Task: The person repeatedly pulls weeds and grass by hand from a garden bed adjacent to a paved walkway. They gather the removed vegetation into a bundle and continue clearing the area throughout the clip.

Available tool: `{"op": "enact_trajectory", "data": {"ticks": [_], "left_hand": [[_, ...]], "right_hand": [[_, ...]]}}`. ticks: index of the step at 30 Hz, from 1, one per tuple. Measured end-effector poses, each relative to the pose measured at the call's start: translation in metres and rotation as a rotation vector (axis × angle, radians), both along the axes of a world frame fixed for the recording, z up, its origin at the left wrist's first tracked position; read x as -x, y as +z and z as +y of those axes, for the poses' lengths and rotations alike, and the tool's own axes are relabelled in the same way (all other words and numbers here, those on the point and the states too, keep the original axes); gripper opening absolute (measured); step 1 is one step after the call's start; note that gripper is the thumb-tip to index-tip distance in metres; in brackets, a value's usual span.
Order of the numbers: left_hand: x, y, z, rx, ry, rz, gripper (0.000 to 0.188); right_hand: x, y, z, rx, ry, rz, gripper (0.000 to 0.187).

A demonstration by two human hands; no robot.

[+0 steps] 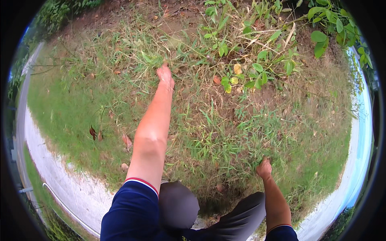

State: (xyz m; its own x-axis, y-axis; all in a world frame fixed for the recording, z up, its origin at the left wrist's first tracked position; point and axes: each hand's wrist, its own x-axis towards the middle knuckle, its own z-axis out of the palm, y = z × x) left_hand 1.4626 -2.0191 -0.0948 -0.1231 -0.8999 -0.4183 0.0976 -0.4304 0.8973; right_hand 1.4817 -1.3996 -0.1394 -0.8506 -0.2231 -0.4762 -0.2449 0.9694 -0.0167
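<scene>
My left hand [165,74] reaches far forward over the ground and closes on a clump of long green grass [155,59]. Close to my knee, my right hand [264,168] grips a tuft of green grass [257,154]. Both arms wear dark blue short sleeves with a red and white trim. My grey-clad knees [179,205] show at the bottom edge.
A patch of mixed green and dry grass [217,132] covers the ground. Broad-leaved weeds [257,64] grow at the far right, with bare soil [263,96] beneath them. Dry brown leaves [93,131] lie at the left. A pale concrete path [76,188] curves along the left and bottom.
</scene>
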Motion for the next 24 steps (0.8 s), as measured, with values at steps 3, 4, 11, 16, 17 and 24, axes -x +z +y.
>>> {"op": "enact_trajectory", "data": {"ticks": [3,4,11,16,17,24], "left_hand": [[-0.019,0.007,0.013,-0.082,-0.020,-0.035,0.045],[-0.030,0.007,0.021,-0.113,-0.029,-0.057,0.045],[-0.115,0.023,0.038,-0.097,0.026,0.073,0.034],[-0.175,0.033,0.071,-0.104,0.045,-0.103,0.028],[-0.192,0.034,0.086,-0.113,0.039,-0.095,0.029],[-0.372,0.052,0.101,0.077,0.341,-0.303,0.035]], "right_hand": [[0.002,0.007,-0.007,-0.022,-0.057,-0.037,0.044],[0.002,0.009,-0.008,-0.049,-0.064,-0.043,0.042],[0.002,-0.004,0.006,-0.044,-0.003,-0.023,0.041],[0.000,0.004,-0.007,0.022,-0.008,-0.006,0.042],[-0.002,0.002,-0.005,0.008,-0.014,-0.017,0.042],[-0.001,0.010,-0.003,0.010,-0.018,-0.007,0.044]]}}
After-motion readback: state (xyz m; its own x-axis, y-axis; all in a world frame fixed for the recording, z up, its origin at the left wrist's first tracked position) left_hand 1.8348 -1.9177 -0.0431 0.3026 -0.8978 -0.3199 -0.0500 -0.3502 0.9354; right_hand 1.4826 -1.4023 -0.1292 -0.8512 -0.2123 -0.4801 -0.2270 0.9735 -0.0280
